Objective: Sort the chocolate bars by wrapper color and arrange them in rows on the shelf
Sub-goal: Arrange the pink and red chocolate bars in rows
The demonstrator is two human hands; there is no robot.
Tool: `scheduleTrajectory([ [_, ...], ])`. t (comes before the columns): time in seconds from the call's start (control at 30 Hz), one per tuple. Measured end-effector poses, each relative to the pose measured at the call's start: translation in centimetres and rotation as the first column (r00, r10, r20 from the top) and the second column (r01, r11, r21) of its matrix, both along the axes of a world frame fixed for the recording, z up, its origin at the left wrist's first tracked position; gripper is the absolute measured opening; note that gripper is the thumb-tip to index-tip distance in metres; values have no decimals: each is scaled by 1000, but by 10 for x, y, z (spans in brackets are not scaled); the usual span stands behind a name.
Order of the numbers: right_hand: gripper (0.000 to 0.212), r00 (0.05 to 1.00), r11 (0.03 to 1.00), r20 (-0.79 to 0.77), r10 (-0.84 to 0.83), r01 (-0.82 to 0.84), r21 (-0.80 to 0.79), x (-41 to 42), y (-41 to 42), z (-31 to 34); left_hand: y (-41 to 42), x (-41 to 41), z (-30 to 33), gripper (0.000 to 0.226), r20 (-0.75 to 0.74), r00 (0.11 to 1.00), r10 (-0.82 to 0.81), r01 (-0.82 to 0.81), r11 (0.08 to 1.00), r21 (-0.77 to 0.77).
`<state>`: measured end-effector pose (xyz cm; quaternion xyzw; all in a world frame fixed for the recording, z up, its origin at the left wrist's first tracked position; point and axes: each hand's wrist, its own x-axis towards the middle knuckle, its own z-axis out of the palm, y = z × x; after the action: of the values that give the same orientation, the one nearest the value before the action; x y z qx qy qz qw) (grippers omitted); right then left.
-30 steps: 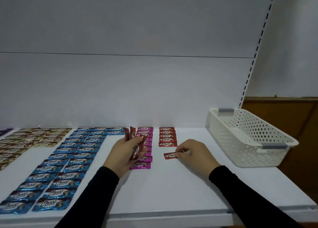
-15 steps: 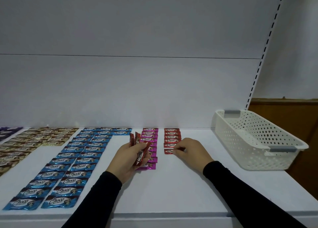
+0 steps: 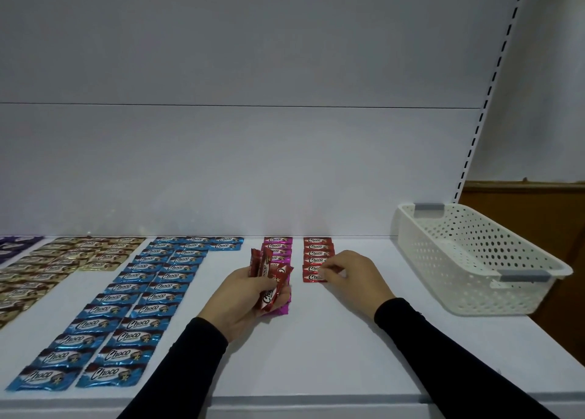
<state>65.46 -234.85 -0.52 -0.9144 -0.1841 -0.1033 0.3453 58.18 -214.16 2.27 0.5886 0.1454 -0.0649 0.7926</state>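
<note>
While the white shelf (image 3: 332, 349) runs wide under a plain white back panel (image 3: 253, 152), sorted bars lie in rows on it: gold bars (image 3: 63, 260) far left, blue bars (image 3: 133, 308), a pink column (image 3: 278, 244) and a red column (image 3: 316, 254). The left hand (image 3: 243, 295) grips a fan of red bars (image 3: 269, 279) over the pink column. The right hand (image 3: 351, 276) pinches the nearest red bar (image 3: 311, 278), lying flat. A white perforated basket (image 3: 474, 260) stands at right, brown wood panelling (image 3: 522, 209) behind it.
</note>
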Motion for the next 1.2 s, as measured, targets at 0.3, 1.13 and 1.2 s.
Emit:
scheduleTrajectory([
  [0.3,11,944,872,-217,247,-119,475,-27,16,19,-14,-5,-2,15,31,990,-138,136,990,42],
  [1.13,28,856,659,-417,304,127,741,-37,-5,21,-10,-15,-1,15,104,994,-32,24,997,75],
  [1.2,27,883,801,-417,215,85,592,-35,-10,15,-8,-16,0,14,90,996,-13,9,999,43],
])
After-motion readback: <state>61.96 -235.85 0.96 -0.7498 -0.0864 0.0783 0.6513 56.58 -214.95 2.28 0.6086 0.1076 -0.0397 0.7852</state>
